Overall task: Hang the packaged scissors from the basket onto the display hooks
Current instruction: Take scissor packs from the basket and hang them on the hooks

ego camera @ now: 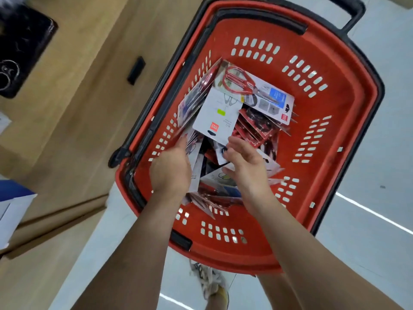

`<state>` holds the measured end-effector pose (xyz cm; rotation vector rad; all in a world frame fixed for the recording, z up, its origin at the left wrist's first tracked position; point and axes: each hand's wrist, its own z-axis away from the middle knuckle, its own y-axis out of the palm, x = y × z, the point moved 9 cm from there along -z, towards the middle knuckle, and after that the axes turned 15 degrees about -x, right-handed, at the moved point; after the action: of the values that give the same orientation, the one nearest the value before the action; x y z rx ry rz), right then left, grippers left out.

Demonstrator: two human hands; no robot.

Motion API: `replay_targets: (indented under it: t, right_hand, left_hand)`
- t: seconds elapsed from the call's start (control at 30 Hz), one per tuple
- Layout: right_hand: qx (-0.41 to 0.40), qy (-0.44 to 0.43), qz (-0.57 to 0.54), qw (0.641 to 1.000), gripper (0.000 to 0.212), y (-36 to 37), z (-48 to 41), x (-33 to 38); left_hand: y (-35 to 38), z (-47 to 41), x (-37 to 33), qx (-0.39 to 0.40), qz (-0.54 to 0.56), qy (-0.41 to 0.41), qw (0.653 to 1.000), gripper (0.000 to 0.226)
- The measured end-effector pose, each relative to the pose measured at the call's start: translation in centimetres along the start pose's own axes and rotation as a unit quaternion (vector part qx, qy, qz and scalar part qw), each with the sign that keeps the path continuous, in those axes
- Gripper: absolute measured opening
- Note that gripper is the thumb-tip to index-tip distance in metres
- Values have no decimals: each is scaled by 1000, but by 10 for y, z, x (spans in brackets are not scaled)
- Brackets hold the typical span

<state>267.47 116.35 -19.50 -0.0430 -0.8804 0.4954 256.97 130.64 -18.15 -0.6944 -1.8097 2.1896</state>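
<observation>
Bending over the red basket on the shop floor, sorting the packaged scissors heaped inside. Gripping a fanned sheaf of packs with the left hand, pinching one white card by its lower edge with the right hand, fingers curled. Best done by lifting a single pack clear, hang-hole uppermost, without snagging its neighbours.
</observation>
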Motion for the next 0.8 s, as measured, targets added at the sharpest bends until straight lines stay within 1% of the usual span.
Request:
replay_targets:
  t: [0.07, 0.13, 0.17, 0.23, 0.3, 0.37, 0.43, 0.47, 0.53, 0.57, 0.6, 0.7, 0.8]
  right_hand:
    - [21, 4, 13, 1000, 32, 4, 10, 1]
    - [56, 11, 2, 998, 35, 10, 25, 9]
    - [78, 15, 3, 997, 36, 13, 33, 13]
    - [118, 26, 14, 993, 41, 16, 49, 16]
    - [135, 39, 1, 990, 40, 12, 63, 18]
    - [133, 34, -10, 990, 36, 2, 67, 20]
    - [112, 27, -5, 993, 34, -11, 70, 23]
    - [91, 38, -10, 995, 37, -18, 70, 22]
    - [54, 90, -33, 994, 46, -28, 75, 16]
    - [45, 102, -36, 993, 47, -32, 80, 15]
    - [41, 101, -33, 994, 42, -35, 84, 18]
    - [34, 93, -23, 995, 32, -45, 97, 28]
    - [29, 82, -10, 996, 27, -54, 103, 41]
  left_hand:
    - [-17, 4, -6, -10, 5, 25, 1000, 25]
    - [-42, 14, -15, -31, 53, 35, 997, 20]
    - [-57, 20, -19, -44, 84, 24, 995, 21]
    - [-78, 32, -20, -57, 148, -21, 987, 25]
    - [-86, 49, -9, -48, 220, -95, 970, 26]
    - [-82, 67, 8, -35, 304, -197, 931, 26]
    - [-82, 89, 19, -36, 378, -284, 880, 21]
    - [-82, 99, 20, -35, 406, -317, 857, 23]
    - [-82, 118, 16, -9, 446, -379, 811, 27]
    - [-81, 127, 12, 12, 464, -403, 789, 22]
    - [-80, 134, 9, 29, 477, -420, 771, 18]
    - [-84, 146, 9, 57, 504, -472, 721, 28]
    - [-90, 155, 11, 70, 522, -497, 690, 27]
